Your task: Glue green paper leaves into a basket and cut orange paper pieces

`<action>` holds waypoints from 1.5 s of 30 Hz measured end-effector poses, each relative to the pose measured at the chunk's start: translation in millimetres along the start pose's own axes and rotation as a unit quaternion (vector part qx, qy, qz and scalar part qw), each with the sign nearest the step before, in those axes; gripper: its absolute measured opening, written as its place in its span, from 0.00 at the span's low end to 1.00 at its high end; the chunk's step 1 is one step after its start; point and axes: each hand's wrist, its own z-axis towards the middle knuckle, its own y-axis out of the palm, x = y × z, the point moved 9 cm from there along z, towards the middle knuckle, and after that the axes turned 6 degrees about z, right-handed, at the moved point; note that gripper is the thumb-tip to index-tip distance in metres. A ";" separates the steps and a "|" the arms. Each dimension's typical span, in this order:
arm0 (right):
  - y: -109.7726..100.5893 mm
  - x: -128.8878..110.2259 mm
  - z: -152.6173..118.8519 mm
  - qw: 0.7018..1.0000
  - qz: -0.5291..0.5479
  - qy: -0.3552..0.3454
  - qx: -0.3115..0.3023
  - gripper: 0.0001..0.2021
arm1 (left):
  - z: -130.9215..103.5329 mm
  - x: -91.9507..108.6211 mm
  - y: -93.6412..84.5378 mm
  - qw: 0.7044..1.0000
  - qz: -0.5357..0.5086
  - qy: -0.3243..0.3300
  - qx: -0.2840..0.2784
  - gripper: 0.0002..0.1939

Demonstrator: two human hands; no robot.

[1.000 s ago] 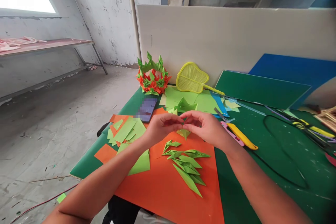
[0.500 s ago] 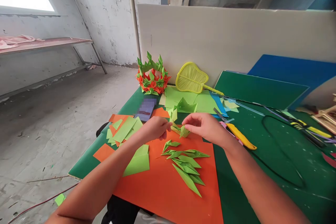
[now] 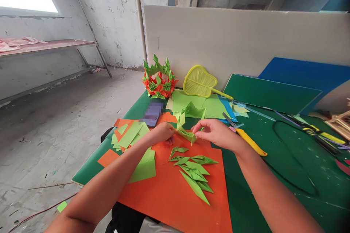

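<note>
A light green folded-paper ring (image 3: 187, 135) with pointed parts stands at the back of the orange sheet (image 3: 175, 193). My right hand (image 3: 209, 131) pinches the ring's near right edge between thumb and fingers. At the ring's left side is my left hand (image 3: 165, 133), its fingers bent together; whether paper is between them is too small to tell. Several folded green leaf-like pieces (image 3: 195, 171) lie on the orange sheet in front of both hands.
Green and orange paper squares (image 3: 132, 134) lie left, near a purple phone (image 3: 153, 114). Behind stand a green-and-orange paper crown (image 3: 159, 83) and a yellow fan (image 3: 199, 81). A yellow cutter (image 3: 251, 142) and a black cable (image 3: 290, 185) lie right on the green table (image 3: 246, 196).
The green ring now shows more of its near side between my hands. My right hand has shifted slightly right, and my left hand slightly left.
</note>
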 end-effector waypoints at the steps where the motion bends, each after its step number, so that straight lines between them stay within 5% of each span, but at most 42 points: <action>1: 0.2 1.3 1.4 1.000 0.015 -0.002 -0.002 0.06 | -0.6 0.3 0.4 1.000 -0.006 -0.002 -0.001 0.17; 11: -22.6 -8.1 -3.5 0.984 0.174 0.020 0.024 0.09 | -10.5 19.1 9.2 0.972 -0.210 0.025 -0.102 0.19; 16: -29.3 -2.8 -1.1 0.982 0.185 0.005 0.026 0.12 | -2.2 18.6 9.8 0.884 -0.464 0.001 -0.054 0.10; 19: -37.1 -7.0 -0.9 0.983 0.172 -0.030 0.055 0.13 | -1.6 19.6 17.8 0.847 -0.530 -0.001 -0.049 0.08; 29: -61.3 -3.0 -0.5 0.964 0.158 -0.060 0.207 0.13 | -8.3 27.2 35.8 0.818 -0.573 0.005 -0.052 0.08; 45: -35.2 -23.2 -6.8 0.971 -0.025 -0.089 0.220 0.08 | -12.6 29.4 41.6 0.825 -0.563 -0.001 -0.051 0.09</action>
